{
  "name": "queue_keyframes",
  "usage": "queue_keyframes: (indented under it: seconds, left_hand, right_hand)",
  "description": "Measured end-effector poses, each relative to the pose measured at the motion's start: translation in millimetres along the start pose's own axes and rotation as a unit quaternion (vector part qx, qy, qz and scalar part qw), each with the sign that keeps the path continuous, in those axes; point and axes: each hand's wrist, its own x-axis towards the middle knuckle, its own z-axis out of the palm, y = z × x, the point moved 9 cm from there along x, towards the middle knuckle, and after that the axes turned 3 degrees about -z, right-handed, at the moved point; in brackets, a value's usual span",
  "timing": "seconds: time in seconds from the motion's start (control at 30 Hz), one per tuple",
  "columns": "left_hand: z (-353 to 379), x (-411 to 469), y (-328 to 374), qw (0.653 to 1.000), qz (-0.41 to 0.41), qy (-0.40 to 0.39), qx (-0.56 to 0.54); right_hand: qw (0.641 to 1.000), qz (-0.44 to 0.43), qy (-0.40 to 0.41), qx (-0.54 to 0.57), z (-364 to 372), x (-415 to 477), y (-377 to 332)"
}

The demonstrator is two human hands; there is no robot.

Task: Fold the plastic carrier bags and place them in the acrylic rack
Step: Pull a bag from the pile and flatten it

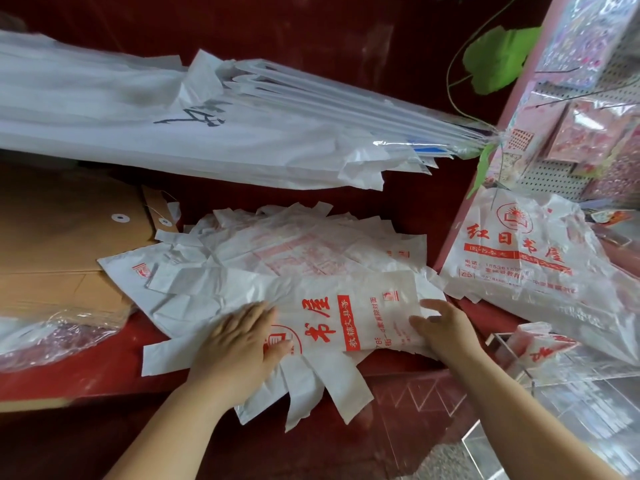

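Observation:
A pile of white plastic carrier bags [277, 251] with red print lies spread on the red shelf [104, 368]. On top, near the front edge, lies a bag folded into a long strip [349, 317], its handles hanging over the edge. My left hand [239, 344] presses flat on the strip's left part. My right hand [440, 327] touches its right end with fingers slightly bent. The clear acrylic rack [502, 341] stands at the lower right and holds a folded bag [543, 348].
A big bundle of white paper bags [173, 123] lies across the back. Brown envelopes [69, 237] are stacked at the left, above a clear wrapped packet [52, 341]. An unfolded printed bag [519, 254] leans at the right under a pegboard display [588, 116].

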Motion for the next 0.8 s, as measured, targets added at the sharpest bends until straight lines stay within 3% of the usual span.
queue_keyframes:
  seconds: [0.1, 0.27, 0.33, 0.47, 0.57, 0.67, 0.8]
  left_hand:
    - [-3.0, -3.0, -2.6, 1.000, -0.008, 0.016, -0.019]
    - [-20.1, -10.6, -1.7, 0.996, -0.015, 0.085, -0.035]
    - [-24.1, -11.3, 3.4, 0.995, 0.006, 0.098, -0.028]
    - [-35.3, -18.1, 18.3, 0.977, 0.094, 0.185, -0.043]
    - [-38.0, -23.1, 24.5, 0.955, 0.150, 0.246, -0.072]
    - [-42.7, -29.0, 28.2, 0.934, 0.187, 0.299, -0.062]
    - [-49.9, -30.6, 31.6, 0.929, 0.219, 0.281, -0.099]
  right_hand:
    - [0.997, -0.022, 0.013, -0.068, -4.7, -0.6, 1.1]
    - [0.972, -0.152, 0.127, -0.124, -22.9, -16.2, -17.4]
    - [0.938, -0.278, 0.138, -0.156, -13.2, -29.4, -37.0]
    - [0.840, -0.469, 0.051, -0.268, 39.3, -56.5, -62.7]
    - [0.814, -0.507, 0.070, -0.273, 42.9, -63.8, -72.6]
    - [0.796, -0.528, 0.138, -0.262, 27.7, -64.2, -69.9]
    - [0.794, -0.492, 0.213, -0.288, 4.2, -61.4, -56.1]
